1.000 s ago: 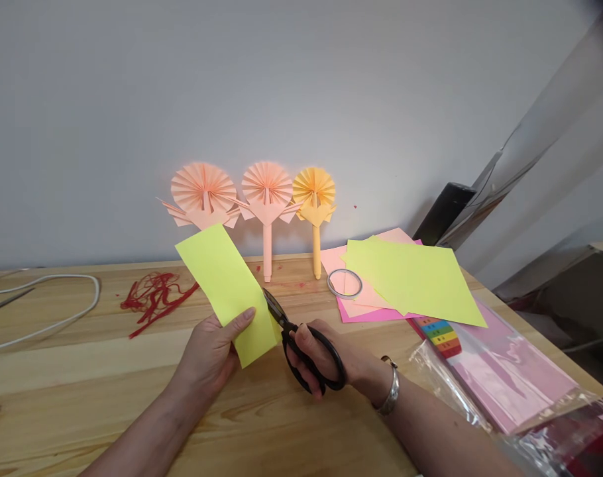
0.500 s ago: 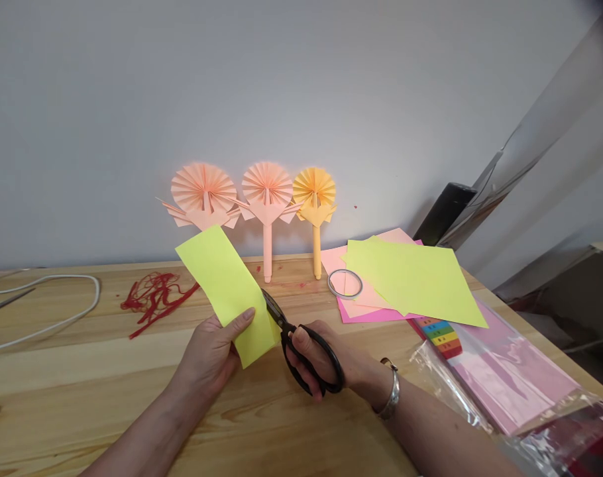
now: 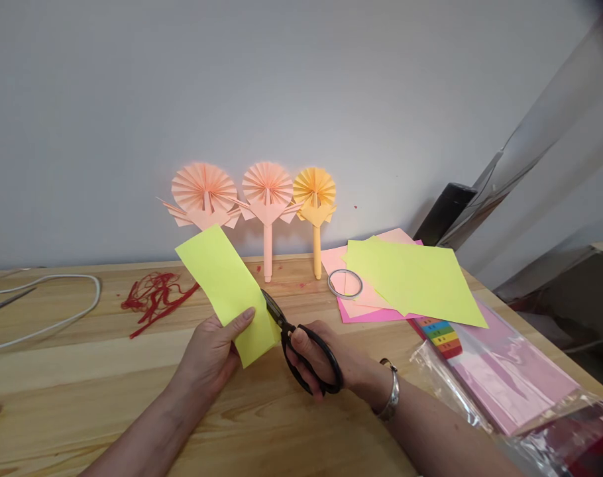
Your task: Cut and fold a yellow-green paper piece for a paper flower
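My left hand [image 3: 208,352] pinches a folded strip of yellow-green paper [image 3: 222,288] between thumb and fingers, holding it tilted up above the table. My right hand [image 3: 315,361] grips black-handled scissors [image 3: 301,351] through the finger loops. The scissors' metal blades [image 3: 272,308] meet the strip's lower right edge, and their tips are hidden by the paper.
Several paper fans on sticks [image 3: 266,199] lean against the wall behind. To the right lie yellow-green and pink sheets [image 3: 411,281], a tape roll [image 3: 345,283], and a plastic-wrapped pink paper pack [image 3: 510,371]. Red thread [image 3: 155,298] and a white cable [image 3: 43,311] lie left on the wooden table [image 3: 83,384].
The scissor handles have drawn slightly closer together in my right hand. The yellow-green strip and my left hand have barely moved.
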Motion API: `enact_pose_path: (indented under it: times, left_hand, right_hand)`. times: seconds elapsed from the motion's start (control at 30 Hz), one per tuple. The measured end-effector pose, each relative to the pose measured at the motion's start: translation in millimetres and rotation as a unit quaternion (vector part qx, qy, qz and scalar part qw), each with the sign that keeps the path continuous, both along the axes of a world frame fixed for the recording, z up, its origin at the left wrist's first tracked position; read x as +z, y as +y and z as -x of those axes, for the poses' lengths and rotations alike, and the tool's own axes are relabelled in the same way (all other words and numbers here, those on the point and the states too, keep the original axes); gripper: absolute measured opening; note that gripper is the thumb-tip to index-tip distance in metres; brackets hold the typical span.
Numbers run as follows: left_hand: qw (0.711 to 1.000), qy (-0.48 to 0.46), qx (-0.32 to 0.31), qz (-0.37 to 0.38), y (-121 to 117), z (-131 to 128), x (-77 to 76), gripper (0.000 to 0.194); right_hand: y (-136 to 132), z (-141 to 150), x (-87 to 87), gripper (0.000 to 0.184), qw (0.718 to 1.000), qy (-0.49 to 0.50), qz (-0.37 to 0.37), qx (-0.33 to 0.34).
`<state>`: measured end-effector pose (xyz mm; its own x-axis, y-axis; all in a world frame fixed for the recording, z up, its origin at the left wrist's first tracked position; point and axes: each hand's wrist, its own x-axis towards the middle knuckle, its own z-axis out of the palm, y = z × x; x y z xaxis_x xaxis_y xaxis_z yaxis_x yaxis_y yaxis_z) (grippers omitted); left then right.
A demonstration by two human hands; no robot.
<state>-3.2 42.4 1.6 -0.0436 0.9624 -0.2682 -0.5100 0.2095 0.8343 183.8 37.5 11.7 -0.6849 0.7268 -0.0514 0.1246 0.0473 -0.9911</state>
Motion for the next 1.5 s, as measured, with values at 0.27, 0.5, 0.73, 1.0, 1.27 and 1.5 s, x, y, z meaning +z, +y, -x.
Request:
enact_pose_path:
  times: [0.27, 0.5, 0.73, 1.0, 1.27, 1.5]
  left_hand:
    - [1.0, 0.002, -0.004, -0.003, 0, 1, -2.3, 0.02]
    - [1.0, 0.005, -0.001, 0.005, -1, 0, -0.6, 0.019]
    - [1.0, 0.001, -0.004, 0.01, 0, 0, -0.6, 0.018]
    - [1.0, -0.005, -0.005, 0.013, 1, 0, -1.8, 0.02]
    - [1.0, 0.011, -0.007, 0.013, 0, 1, -3.7, 0.019]
    - [1.0, 0.006, -0.006, 0.012, -1, -1, 0.3, 0.02]
  right_hand:
    - [0, 1, 2.0, 0.058, 1.0, -0.005, 0.006, -0.003]
    - [-3, 0, 5.3, 0.057, 1.0, -0.006, 0.001, -0.005]
    - [-8, -1, 10.3, 0.059, 1.0, -0.003, 0.001, -0.007]
    - [-6, -3, 14.0, 0.061, 1.0, -0.008, -0.003, 0.01]
    - [-2, -3, 9.9, 0.064, 1.0, -0.011, -0.005, 0.028]
    - [-3, -3, 9.7, 0.065, 1.0, -0.004, -0.008, 0.027]
